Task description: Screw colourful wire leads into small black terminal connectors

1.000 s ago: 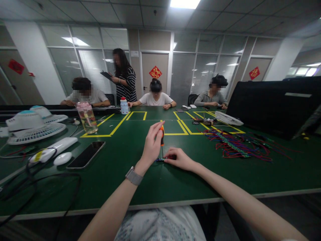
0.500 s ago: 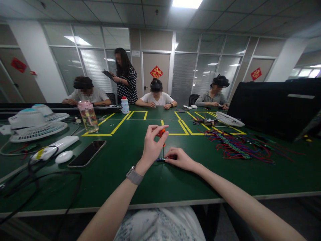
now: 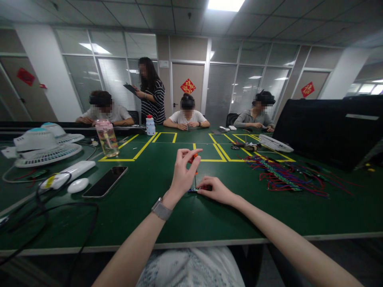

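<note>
Near the middle of the green table, my left hand (image 3: 184, 169) is closed around the orange-and-black handle of a screwdriver (image 3: 196, 173). The screwdriver stands upright, its thin dark shaft pointing down. Its tip meets a small green circuit board (image 3: 193, 190) lying on the tabletop. My right hand (image 3: 216, 189) rests on the table and pinches the right end of that board between thumb and fingers. Part of the board is hidden behind my left wrist and right fingertips. A watch with a grey band is on my left wrist.
On the green table (image 3: 143, 223), a phone (image 3: 105, 182), white mouse (image 3: 78, 185), cables and white fans (image 3: 48, 153) lie left. A pink-lidded bottle (image 3: 107, 139) stands behind them. Boards with red and blue wires (image 3: 278, 175) and a black monitor (image 3: 323, 131) are right. Several people are opposite.
My hands, the screwdriver and the board keep nearly the same place. The whole view has shifted slightly. The person seated opposite has brought their hands closer together.
</note>
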The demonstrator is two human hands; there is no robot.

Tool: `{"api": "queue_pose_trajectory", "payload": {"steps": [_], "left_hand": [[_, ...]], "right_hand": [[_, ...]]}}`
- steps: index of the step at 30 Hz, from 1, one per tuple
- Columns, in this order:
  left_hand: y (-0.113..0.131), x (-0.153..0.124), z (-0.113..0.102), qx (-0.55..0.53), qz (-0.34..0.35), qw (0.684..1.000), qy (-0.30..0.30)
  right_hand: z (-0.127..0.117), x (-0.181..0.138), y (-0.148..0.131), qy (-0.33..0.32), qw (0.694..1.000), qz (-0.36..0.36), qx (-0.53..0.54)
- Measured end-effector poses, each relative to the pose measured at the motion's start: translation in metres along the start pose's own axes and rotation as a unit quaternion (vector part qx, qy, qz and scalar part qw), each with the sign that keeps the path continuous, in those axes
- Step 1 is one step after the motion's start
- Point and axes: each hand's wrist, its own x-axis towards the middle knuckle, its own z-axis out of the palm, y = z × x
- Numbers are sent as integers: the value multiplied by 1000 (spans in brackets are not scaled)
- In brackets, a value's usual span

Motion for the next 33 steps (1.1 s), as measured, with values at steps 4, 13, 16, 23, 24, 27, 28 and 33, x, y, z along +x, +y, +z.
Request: {"api": "queue_pose_trajectory", "payload": {"steps": [4, 13, 16, 23, 24, 27, 28, 33], "left_hand": [[-5, -1, 4, -120, -23, 992, -41], [-1, 0, 0, -9, 8, 1000, 11], [-3, 0, 2, -71, -11, 997, -17], [-1, -1, 3, -65, -17, 998, -3], [0, -1, 2, -35, -4, 999, 9], [1, 0, -1, 17, 9, 1000, 22], [1, 1, -1, 17, 7, 1000, 17], [-9, 0, 3, -54, -15, 998, -22]], "right_hand": [[-1, 0, -2, -2, 1000, 2, -1], [-1, 0, -1, -2, 1000, 4, -4], [0, 0, 0, -4, 1000, 1, -4], [-1, 0, -1, -4, 1000, 2, -6], [-1, 0, -1, -5, 1000, 2, -7], [-1, 0, 0, -6, 1000, -1, -7], [-1, 0, 0, -6, 1000, -1, -6], [-1, 0, 0, -7, 1000, -4, -6]]}}
